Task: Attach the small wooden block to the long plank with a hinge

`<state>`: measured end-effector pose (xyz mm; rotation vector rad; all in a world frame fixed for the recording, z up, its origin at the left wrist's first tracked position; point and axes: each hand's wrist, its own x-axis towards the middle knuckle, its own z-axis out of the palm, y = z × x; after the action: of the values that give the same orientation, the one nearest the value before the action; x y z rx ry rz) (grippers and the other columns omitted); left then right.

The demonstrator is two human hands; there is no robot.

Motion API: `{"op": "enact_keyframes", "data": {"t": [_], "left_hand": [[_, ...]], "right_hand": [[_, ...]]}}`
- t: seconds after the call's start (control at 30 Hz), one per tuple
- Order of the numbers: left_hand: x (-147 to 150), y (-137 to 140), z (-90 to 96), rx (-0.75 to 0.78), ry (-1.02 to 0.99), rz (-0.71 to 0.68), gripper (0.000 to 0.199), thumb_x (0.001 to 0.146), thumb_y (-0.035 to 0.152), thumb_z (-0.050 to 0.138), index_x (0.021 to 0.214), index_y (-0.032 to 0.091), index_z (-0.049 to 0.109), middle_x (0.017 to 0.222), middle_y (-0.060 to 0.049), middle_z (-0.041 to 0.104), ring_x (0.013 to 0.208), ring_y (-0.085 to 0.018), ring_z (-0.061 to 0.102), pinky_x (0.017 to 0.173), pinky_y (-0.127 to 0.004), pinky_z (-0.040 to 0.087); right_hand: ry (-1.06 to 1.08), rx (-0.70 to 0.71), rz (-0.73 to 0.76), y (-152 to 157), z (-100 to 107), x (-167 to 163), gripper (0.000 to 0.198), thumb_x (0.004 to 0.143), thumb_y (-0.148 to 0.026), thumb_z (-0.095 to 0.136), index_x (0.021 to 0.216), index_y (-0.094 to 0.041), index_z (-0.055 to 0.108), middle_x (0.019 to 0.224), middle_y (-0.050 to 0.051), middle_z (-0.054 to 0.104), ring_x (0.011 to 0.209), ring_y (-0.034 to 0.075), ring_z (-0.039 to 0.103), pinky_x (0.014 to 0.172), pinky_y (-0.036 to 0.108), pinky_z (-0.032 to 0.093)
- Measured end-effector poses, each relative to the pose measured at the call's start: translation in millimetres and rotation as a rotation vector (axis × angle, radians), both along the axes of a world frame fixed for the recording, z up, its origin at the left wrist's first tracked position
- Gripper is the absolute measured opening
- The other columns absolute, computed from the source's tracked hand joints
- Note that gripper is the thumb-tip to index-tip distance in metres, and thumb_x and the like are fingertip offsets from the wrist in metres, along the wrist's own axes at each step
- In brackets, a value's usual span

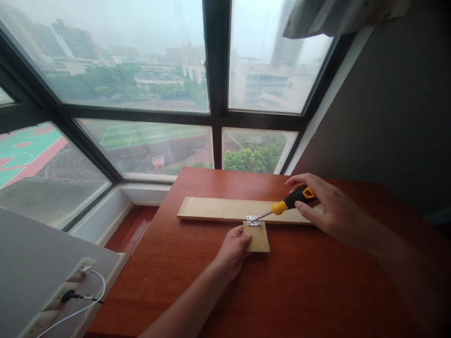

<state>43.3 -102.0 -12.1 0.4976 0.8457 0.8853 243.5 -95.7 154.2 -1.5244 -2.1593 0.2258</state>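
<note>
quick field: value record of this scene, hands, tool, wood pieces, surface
left hand: left hand grips the small wood block at its left edge
right hand: right hand holds the screwdriver by its yellow and black handle
tool tip: on the metal hinge
hinge: lies where the block meets the long wood board
surface: red-brown table
backdrop: window onto sports fields

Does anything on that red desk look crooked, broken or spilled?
Nothing stands out. The small square wooden piece butts squarely against the long pale wooden board, the silver metal hinge spans their joint, and the yellow-and-black screwdriver tip meets the hinge. No spills or damage show.
</note>
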Motion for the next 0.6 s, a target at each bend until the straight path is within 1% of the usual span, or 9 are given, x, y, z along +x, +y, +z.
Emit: {"op": "enact_keyframes", "data": {"t": [0.07, 0.13, 0.23, 0.3, 0.33, 0.4, 0.47, 0.53, 0.6], "left_hand": [[0.2, 0.0, -0.4, 0.006, -0.009, -0.002, 0.032, 0.070, 0.014, 0.069, 0.101, 0.010, 0.067, 0.092, -0.013, 0.072, 0.075, -0.019, 0.066, 0.067, -0.027, 0.051], [0.3, -0.1, -0.3, 0.009, -0.014, -0.003, 0.031, 0.070, 0.015, 0.070, 0.100, 0.010, 0.068, 0.092, -0.013, 0.072, 0.076, -0.020, 0.066, 0.068, -0.028, 0.051], [0.5, -0.5, 0.3, 0.005, -0.009, 0.004, 0.032, 0.069, 0.015, 0.070, 0.101, 0.010, 0.068, 0.092, -0.012, 0.072, 0.075, -0.020, 0.067, 0.069, -0.029, 0.051], [0.5, -0.5, 0.2, 0.003, -0.007, 0.007, 0.033, 0.069, 0.015, 0.070, 0.102, 0.010, 0.067, 0.091, -0.012, 0.072, 0.074, -0.020, 0.066, 0.069, -0.029, 0.051], [0.5, -0.4, 0.0, 0.005, -0.007, 0.005, 0.033, 0.069, 0.014, 0.069, 0.102, 0.010, 0.067, 0.091, -0.012, 0.072, 0.074, -0.019, 0.066, 0.068, -0.029, 0.051], [0.6, 0.0, -0.7, 0.008, -0.007, 0.000, 0.033, 0.069, 0.014, 0.069, 0.102, 0.009, 0.067, 0.091, -0.012, 0.072, 0.074, -0.019, 0.066, 0.067, -0.027, 0.051], [0.7, 0.4, -1.6, 0.009, -0.008, 0.000, 0.032, 0.069, 0.014, 0.069, 0.100, 0.009, 0.067, 0.091, -0.012, 0.071, 0.074, -0.019, 0.066, 0.067, -0.027, 0.050], [0.7, 0.7, -2.5, 0.006, -0.009, 0.002, 0.032, 0.068, 0.014, 0.070, 0.099, 0.009, 0.067, 0.092, -0.012, 0.071, 0.075, -0.019, 0.066, 0.067, -0.027, 0.050], [0.8, 0.8, -3.0, 0.003, -0.009, 0.003, 0.033, 0.067, 0.015, 0.072, 0.099, 0.010, 0.067, 0.093, -0.012, 0.071, 0.075, -0.019, 0.066, 0.067, -0.027, 0.050]], "right_hand": [[0.037, -0.022, 0.041, 0.9, 1.0, -0.2, 0.031, 0.087, -0.029, 0.051, 0.118, -0.025, 0.053, 0.112, 0.005, 0.066, 0.088, 0.018, 0.066, 0.069, 0.027, 0.052], [0.001, 0.027, -0.010, 2.8, -0.8, -1.1, 0.032, 0.088, -0.035, 0.052, 0.118, -0.024, 0.054, 0.102, 0.004, 0.070, 0.077, 0.018, 0.066, 0.064, 0.028, 0.051], [-0.139, 0.139, -0.123, 4.8, -4.9, -3.2, 0.030, 0.088, -0.046, 0.051, 0.106, -0.024, 0.060, 0.090, 0.004, 0.072, 0.067, 0.019, 0.066, 0.059, 0.030, 0.047], [-0.186, 0.146, -0.159, 3.9, -4.9, -4.3, 0.028, 0.088, -0.048, 0.050, 0.098, -0.024, 0.062, 0.087, 0.003, 0.072, 0.068, 0.021, 0.066, 0.057, 0.030, 0.046], [-0.171, 0.126, -0.152, 2.9, -3.8, -4.5, 0.026, 0.088, -0.045, 0.050, 0.098, -0.024, 0.061, 0.089, 0.004, 0.071, 0.071, 0.021, 0.067, 0.058, 0.030, 0.047], [-0.088, 0.062, -0.078, 0.9, -0.5, -3.9, 0.023, 0.086, -0.035, 0.052, 0.104, -0.023, 0.058, 0.101, 0.005, 0.070, 0.080, 0.021, 0.067, 0.063, 0.030, 0.050], [-0.007, 0.003, 0.024, 0.3, 1.5, -2.5, 0.028, 0.084, -0.029, 0.053, 0.112, -0.023, 0.055, 0.112, 0.006, 0.067, 0.088, 0.020, 0.066, 0.068, 0.029, 0.051], [-0.002, 0.004, 0.041, 1.7, 0.3, -1.3, 0.030, 0.086, -0.031, 0.053, 0.115, -0.024, 0.054, 0.109, 0.006, 0.067, 0.087, 0.020, 0.066, 0.068, 0.029, 0.051], [-0.067, 0.063, -0.025, 3.8, -3.6, -1.3, 0.030, 0.088, -0.038, 0.052, 0.114, -0.024, 0.056, 0.101, 0.006, 0.069, 0.080, 0.020, 0.066, 0.065, 0.030, 0.051]]}}
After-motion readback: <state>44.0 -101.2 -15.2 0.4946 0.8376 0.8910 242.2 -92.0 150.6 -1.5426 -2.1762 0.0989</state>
